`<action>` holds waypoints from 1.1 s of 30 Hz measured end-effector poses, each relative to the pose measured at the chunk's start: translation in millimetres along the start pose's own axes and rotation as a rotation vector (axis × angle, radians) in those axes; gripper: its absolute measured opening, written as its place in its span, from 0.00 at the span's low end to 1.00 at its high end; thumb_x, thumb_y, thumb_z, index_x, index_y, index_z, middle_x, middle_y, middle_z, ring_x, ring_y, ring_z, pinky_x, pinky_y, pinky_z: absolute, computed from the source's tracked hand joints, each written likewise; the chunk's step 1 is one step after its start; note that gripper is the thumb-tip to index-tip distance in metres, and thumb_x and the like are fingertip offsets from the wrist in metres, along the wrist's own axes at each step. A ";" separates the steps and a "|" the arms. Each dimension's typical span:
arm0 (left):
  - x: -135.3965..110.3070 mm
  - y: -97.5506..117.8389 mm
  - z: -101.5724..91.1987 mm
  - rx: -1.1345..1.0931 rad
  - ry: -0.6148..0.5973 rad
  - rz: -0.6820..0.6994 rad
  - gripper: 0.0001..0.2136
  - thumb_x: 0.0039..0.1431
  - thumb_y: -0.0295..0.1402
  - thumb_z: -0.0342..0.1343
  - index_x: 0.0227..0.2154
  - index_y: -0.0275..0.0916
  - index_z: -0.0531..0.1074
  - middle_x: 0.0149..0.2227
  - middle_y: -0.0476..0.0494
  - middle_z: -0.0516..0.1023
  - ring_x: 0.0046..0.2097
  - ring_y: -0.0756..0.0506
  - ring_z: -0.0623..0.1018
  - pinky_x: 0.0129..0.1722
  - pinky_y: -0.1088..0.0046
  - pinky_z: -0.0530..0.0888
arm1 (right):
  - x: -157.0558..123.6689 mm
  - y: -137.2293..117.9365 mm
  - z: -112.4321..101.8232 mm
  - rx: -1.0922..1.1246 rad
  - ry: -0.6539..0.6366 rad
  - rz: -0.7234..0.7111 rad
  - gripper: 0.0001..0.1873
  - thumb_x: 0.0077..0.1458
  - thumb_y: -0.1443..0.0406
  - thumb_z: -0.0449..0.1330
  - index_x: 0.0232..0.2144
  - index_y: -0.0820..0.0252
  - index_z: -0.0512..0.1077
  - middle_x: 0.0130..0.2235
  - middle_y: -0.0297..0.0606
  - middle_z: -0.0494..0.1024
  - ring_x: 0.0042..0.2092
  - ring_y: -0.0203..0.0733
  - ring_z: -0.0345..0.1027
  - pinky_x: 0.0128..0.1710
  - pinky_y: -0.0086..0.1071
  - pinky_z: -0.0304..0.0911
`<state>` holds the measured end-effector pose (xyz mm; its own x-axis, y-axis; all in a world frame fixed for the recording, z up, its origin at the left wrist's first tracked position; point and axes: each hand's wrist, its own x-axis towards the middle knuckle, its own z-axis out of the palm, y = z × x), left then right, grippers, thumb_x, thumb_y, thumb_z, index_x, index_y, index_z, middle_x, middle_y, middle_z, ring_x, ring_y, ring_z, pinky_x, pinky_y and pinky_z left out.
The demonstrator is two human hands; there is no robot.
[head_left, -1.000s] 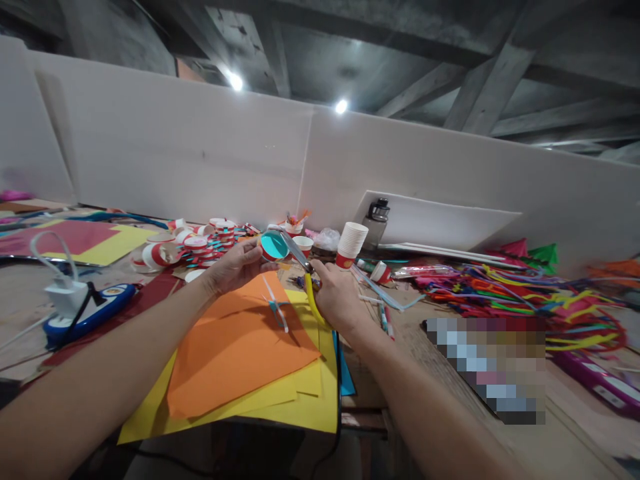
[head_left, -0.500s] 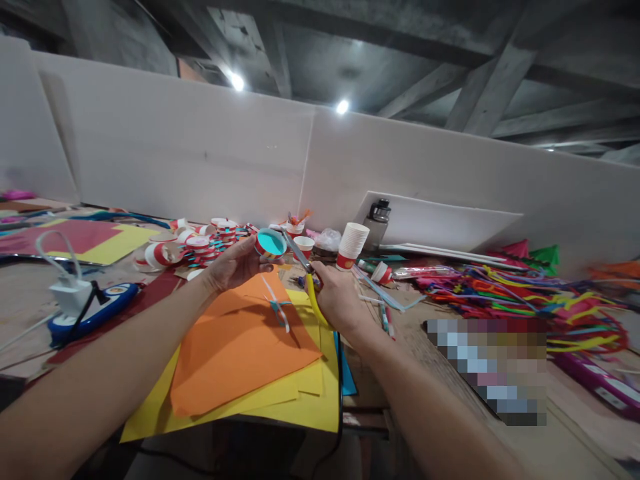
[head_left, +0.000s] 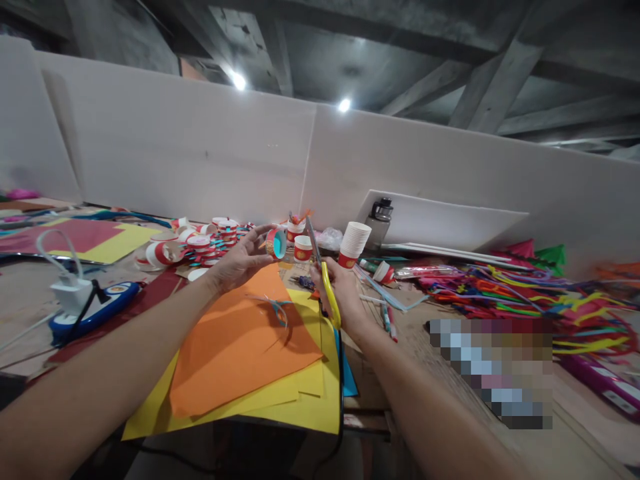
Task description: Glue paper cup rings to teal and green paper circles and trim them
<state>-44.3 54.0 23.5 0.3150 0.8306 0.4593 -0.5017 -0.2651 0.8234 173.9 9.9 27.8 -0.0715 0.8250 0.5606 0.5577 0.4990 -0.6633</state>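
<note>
My left hand (head_left: 244, 259) grips a small cut-down paper cup (head_left: 271, 244), red outside with turquoise inside, its opening turned to the right. In my right hand (head_left: 340, 287) is a pair of scissors (head_left: 327, 287) with yellow handles, blades pointing up and apart from the cup. Orange paper (head_left: 240, 360) lies under both hands on top of yellow sheets (head_left: 320, 400). Thin white and turquoise paper strips (head_left: 281, 312) rest on the orange paper. Just beyond the hands stands a red and white paper cup (head_left: 303, 249).
A stack of paper cups (head_left: 354, 243) and a dark bottle (head_left: 380, 220) stand at the back. Cut cups (head_left: 200, 243) pile up at left, near a blue power strip (head_left: 95, 310). Colourful pipe cleaners (head_left: 525, 287) heap at right. A white board wall (head_left: 200, 153) closes off the back.
The cup in my left hand has turned from facing me toward the right. My right hand has drawn the scissors away from the cup, and their blades now point more upward.
</note>
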 end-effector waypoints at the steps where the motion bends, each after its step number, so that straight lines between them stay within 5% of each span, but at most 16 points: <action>1: 0.0 -0.3 0.0 0.005 0.004 -0.002 0.28 0.45 0.21 0.65 0.50 0.46 0.69 0.56 0.43 0.70 0.49 0.46 0.76 0.50 0.69 0.74 | -0.5 -0.5 0.4 0.017 -0.006 0.011 0.13 0.54 0.56 0.53 0.24 0.57 0.63 0.20 0.27 0.59 0.22 0.32 0.52 0.21 0.24 0.48; 10: -0.5 1.0 0.8 -0.171 -0.072 -0.159 0.19 0.59 0.39 0.55 0.52 0.39 0.69 0.47 0.37 0.77 0.46 0.42 0.78 0.34 0.73 0.76 | -2.5 -6.1 0.3 0.088 -0.038 0.030 0.12 0.53 0.56 0.52 0.28 0.59 0.67 0.24 0.31 0.68 0.25 0.33 0.58 0.23 0.24 0.53; 18: 1.6 0.1 0.0 -0.295 0.092 -0.288 0.18 0.62 0.42 0.47 0.44 0.35 0.73 0.44 0.34 0.79 0.41 0.41 0.80 0.31 0.70 0.75 | -2.2 7.9 4.2 0.054 -0.052 0.023 0.11 0.52 0.59 0.54 0.33 0.59 0.72 0.25 0.32 0.71 0.26 0.35 0.63 0.24 0.25 0.55; 26: 4.4 -16.7 -4.7 0.022 0.329 -0.258 0.07 0.51 0.24 0.58 0.34 0.34 0.75 0.37 0.38 0.80 0.37 0.45 0.80 0.33 0.71 0.75 | -3.4 7.7 5.8 -0.018 -0.089 0.045 0.13 0.52 0.60 0.55 0.36 0.59 0.74 0.19 0.29 0.67 0.24 0.36 0.62 0.24 0.26 0.55; 33: 3.6 -16.7 -12.2 0.340 0.359 -0.247 0.09 0.49 0.27 0.60 0.35 0.34 0.72 0.30 0.43 0.79 0.30 0.46 0.80 0.25 0.76 0.73 | -4.0 7.8 5.9 -0.058 -0.118 0.016 0.13 0.51 0.59 0.56 0.34 0.60 0.75 0.21 0.31 0.70 0.24 0.35 0.62 0.24 0.26 0.55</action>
<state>-44.6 67.4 7.3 0.0659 0.9872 0.1453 -0.1410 -0.1350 0.9808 173.7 12.0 17.4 -0.1573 0.8597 0.4859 0.6061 0.4725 -0.6398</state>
